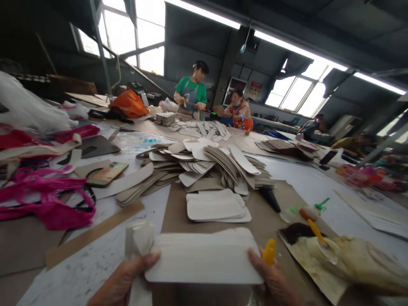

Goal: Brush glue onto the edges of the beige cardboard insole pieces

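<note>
Together, the left hand (127,272) and right hand (272,276) grip opposite ends of a white panel stack (204,261); a loose pile (216,206) lies beyond, toward twelve o'clock.

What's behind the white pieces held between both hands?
Brown board bearing another white stack, then a large heap of pieces. The held pieces hide whatever lies directly behind them.

Can see an orange bag (129,105) at upper left, a pink bag (57,206) and phone (108,174) at left. Can spot a lamp (204,12) at top centre.
</note>
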`<action>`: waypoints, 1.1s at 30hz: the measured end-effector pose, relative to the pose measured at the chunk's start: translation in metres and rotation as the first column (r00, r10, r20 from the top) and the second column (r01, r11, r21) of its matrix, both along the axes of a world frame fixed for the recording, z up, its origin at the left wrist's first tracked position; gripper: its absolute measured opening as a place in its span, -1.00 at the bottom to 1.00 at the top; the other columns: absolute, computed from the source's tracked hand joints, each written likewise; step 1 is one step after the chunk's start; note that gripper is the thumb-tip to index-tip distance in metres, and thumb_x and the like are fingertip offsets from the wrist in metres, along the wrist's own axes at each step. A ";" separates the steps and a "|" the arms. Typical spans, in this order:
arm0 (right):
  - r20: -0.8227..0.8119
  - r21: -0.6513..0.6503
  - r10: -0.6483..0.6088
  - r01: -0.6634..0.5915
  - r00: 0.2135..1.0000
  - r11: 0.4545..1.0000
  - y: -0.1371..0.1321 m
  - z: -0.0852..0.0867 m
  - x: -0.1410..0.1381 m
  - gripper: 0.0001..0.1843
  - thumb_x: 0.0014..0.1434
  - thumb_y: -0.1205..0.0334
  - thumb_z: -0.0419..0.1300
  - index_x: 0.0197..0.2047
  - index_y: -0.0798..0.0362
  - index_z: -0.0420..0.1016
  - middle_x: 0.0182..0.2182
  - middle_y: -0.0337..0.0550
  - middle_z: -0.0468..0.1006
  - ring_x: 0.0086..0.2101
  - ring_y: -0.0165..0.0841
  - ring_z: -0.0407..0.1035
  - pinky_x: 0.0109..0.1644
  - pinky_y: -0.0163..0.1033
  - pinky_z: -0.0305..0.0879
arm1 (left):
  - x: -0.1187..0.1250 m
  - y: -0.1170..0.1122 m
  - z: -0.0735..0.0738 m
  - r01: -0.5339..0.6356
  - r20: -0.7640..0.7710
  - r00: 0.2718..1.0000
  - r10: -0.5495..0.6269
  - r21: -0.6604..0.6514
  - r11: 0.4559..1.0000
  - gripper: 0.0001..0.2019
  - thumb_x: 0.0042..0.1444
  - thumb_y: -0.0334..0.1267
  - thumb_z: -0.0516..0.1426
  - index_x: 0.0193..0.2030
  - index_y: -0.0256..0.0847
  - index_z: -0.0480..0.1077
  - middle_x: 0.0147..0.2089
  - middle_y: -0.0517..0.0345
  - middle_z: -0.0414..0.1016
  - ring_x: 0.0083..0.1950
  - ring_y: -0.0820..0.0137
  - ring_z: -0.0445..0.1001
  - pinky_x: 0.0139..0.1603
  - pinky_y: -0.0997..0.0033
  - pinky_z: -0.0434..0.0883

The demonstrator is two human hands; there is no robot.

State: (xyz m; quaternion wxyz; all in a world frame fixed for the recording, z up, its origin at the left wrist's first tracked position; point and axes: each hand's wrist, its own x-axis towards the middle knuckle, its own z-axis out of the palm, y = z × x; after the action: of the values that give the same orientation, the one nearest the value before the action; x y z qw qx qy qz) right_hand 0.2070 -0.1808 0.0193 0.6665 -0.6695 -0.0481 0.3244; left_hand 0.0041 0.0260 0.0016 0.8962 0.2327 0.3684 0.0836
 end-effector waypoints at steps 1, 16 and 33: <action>-0.055 0.028 -0.001 0.003 0.998 1.000 0.000 0.003 -0.002 -0.46 -0.20 -0.13 0.43 -0.28 0.07 0.44 -0.50 -0.24 0.47 -0.52 -0.45 0.32 -0.49 -0.44 0.27 | 0.001 0.000 0.002 -0.004 -0.023 1.000 0.004 -0.002 1.000 -0.51 -0.40 -0.18 0.46 -0.30 -0.34 0.45 -0.37 -0.06 0.54 -0.30 0.09 0.53 -0.24 0.21 0.50; 0.079 -0.289 0.010 0.014 0.997 0.957 -0.006 -0.006 0.000 -0.47 -0.19 -0.22 0.37 -0.43 0.07 0.39 -0.61 -0.32 0.30 -0.58 -0.46 0.13 -0.57 -0.39 0.04 | -0.002 0.007 -0.017 -0.094 -0.012 0.995 0.095 0.096 0.991 -0.45 -0.43 -0.10 0.47 -0.30 -0.40 0.46 -0.43 0.11 0.42 -0.51 0.56 0.30 -0.59 0.66 0.30; 0.182 -0.319 0.183 -0.118 0.966 0.940 -0.009 -0.016 0.005 -0.42 -0.06 -0.34 0.22 -0.46 0.06 0.26 -0.66 -0.37 0.17 -0.62 -0.50 0.04 -0.57 -0.38 -0.04 | -0.005 -0.001 -0.011 0.060 -0.290 0.957 0.011 0.235 0.970 -0.57 -0.15 -0.14 0.37 -0.20 -0.25 0.33 -0.55 0.13 0.49 -0.53 0.15 0.49 -0.44 0.07 0.55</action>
State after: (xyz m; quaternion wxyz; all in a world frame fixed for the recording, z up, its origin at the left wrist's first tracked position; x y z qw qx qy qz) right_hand 0.2116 -0.1893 0.0037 0.5194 -0.7891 -0.1182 0.3060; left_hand -0.0007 0.0254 -0.0095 0.7988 0.3541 0.4795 0.0816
